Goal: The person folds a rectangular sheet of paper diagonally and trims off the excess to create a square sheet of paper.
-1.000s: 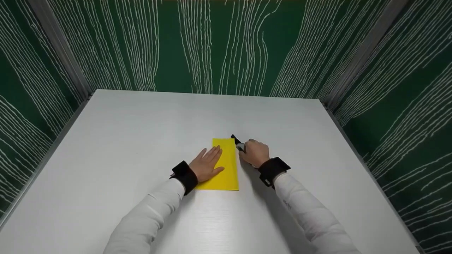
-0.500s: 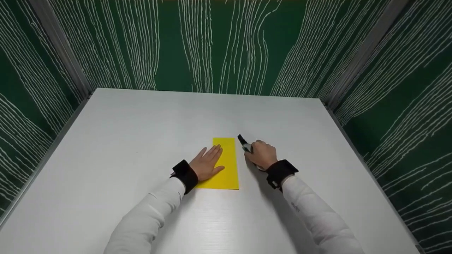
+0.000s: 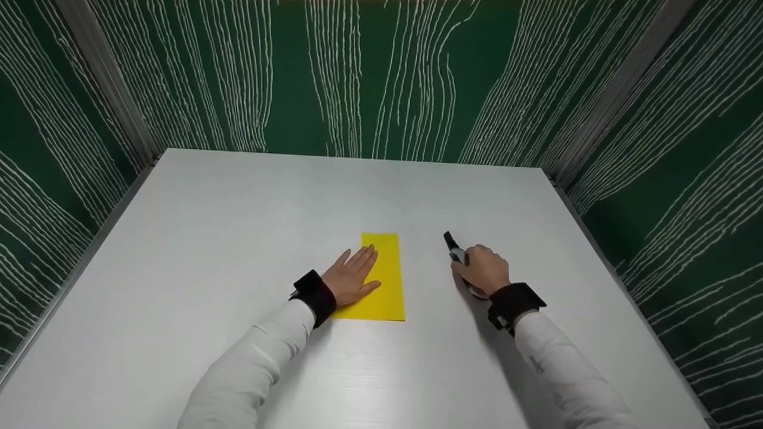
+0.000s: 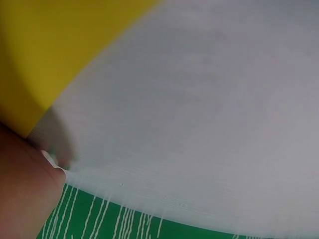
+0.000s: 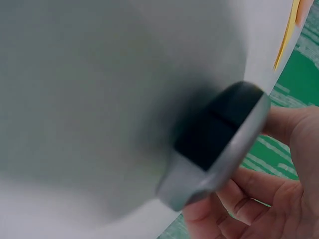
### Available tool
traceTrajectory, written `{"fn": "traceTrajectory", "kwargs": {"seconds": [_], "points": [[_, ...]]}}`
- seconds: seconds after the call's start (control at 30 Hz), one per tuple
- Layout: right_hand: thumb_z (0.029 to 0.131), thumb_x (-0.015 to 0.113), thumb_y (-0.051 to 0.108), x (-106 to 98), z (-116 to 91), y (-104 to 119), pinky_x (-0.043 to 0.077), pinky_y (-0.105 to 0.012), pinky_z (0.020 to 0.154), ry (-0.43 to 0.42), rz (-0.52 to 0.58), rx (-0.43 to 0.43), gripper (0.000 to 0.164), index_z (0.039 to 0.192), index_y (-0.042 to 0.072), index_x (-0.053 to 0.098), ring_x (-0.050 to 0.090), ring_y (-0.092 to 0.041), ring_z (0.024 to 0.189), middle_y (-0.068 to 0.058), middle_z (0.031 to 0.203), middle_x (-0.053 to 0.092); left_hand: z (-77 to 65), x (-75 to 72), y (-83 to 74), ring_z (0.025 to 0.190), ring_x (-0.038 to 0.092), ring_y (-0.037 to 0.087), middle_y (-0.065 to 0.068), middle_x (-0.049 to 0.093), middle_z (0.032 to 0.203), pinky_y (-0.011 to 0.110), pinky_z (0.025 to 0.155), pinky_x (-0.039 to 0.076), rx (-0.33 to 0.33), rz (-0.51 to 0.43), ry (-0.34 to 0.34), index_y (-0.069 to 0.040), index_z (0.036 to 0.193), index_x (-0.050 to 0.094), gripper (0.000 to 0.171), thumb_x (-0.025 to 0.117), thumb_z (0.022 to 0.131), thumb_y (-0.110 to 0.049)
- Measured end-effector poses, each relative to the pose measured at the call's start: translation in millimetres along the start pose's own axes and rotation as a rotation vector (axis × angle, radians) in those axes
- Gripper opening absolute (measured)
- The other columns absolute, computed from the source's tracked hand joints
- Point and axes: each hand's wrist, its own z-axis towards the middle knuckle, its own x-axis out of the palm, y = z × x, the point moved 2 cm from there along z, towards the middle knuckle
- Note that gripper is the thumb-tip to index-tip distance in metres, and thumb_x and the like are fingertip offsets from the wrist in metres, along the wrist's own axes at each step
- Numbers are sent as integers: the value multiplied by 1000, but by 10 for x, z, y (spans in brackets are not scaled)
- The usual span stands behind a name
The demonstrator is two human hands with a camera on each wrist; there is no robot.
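A yellow sheet of paper [image 3: 384, 280] lies on the white table. My left hand [image 3: 353, 277] rests on it with straight fingers spread and the thumb out to the right. My right hand [image 3: 483, 269] stands apart from the paper, to its right. It grips a grey-and-black hand tool [image 3: 458, 255] with a narrow black tip pointing away and slightly left. In the right wrist view, the tool's rounded grey-and-black end [image 5: 219, 142] shows between my thumb and curled fingers. I cannot tell the tool's exact kind.
The white table [image 3: 268, 202] extends around the paper on every side. Green walls [image 3: 292, 77] with white streaks stand behind it and on both sides, with grey posts [image 3: 608, 95] at the corners. Both wrists wear black bands [image 3: 514, 305].
My right hand has moved right, away from the paper's upper right corner, taking the tool with it. My left hand stays on the yellow paper.
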Motion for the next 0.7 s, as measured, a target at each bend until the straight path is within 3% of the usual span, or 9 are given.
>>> {"fn": "traceTrajectory", "kwargs": {"seconds": [0.13,0.37,0.7], "points": [[94,68,31,-53,-45,-231,37,-27,48,-10,11,43,34,75,3,61,54,-19,55,-7,69,55,36,63,45,162,18,25,11,17,174,47,133,13,11,12,-20,-5,165,17,72,35,110,-49],[94,68,32,-152,-133,-521,37,-27,48,-14,26,101,37,70,6,56,56,-19,54,-7,65,56,26,26,23,163,17,25,11,16,174,48,133,11,5,3,-10,-5,165,16,73,36,110,-48],[94,66,29,-208,-170,-669,37,-26,47,-18,41,138,38,65,8,52,53,-17,52,-5,61,56,40,49,30,163,17,23,9,16,174,47,134,12,-10,41,-4,-6,165,16,73,34,110,-50]]}}
